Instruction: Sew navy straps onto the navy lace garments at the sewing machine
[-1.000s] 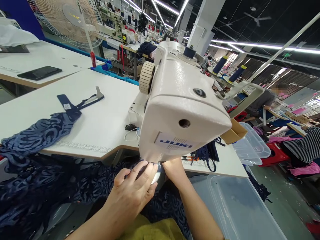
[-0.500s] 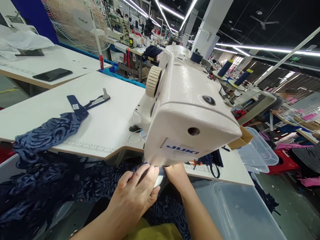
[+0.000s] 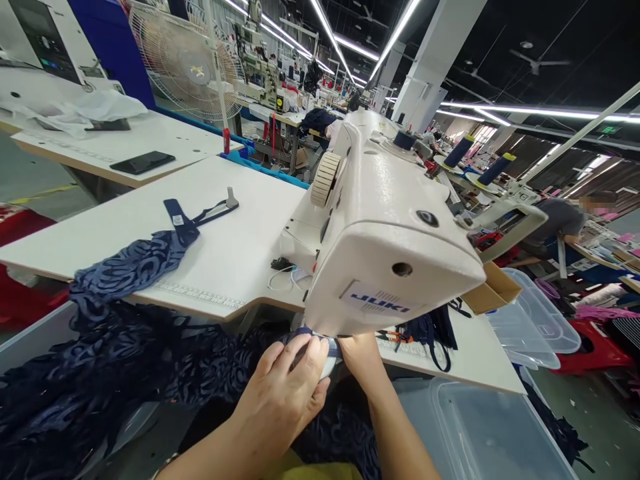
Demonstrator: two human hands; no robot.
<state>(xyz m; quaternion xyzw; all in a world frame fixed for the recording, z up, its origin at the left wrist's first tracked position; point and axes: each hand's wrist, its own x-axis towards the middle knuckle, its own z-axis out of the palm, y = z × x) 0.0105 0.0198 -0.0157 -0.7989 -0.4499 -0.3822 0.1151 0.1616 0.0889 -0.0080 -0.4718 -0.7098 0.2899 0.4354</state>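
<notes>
A cream JUKI sewing machine [image 3: 385, 227] fills the middle of the view, its head end toward me. My left hand [image 3: 287, 393] lies just under that end, fingers curled and pressing navy patterned fabric [image 3: 115, 373] against the white bed. My right hand [image 3: 360, 353] reaches under the machine from the right; its fingers are hidden by the machine head. The navy fabric runs left off the white table [image 3: 210, 247] and hangs in a heap below it.
A navy strap piece with a label [image 3: 193, 217] lies on the table. Clear plastic bins [image 3: 480, 427] stand at lower right. Thread cones [image 3: 480, 163] sit behind the machine. A phone [image 3: 143, 162] and a fan [image 3: 187, 63] are on the far table. Other workers sit at right.
The view has shifted so everything sits further right and lower. Both hands stay at the machine's end, with the left hand's fingers slightly repositioned on the fabric.
</notes>
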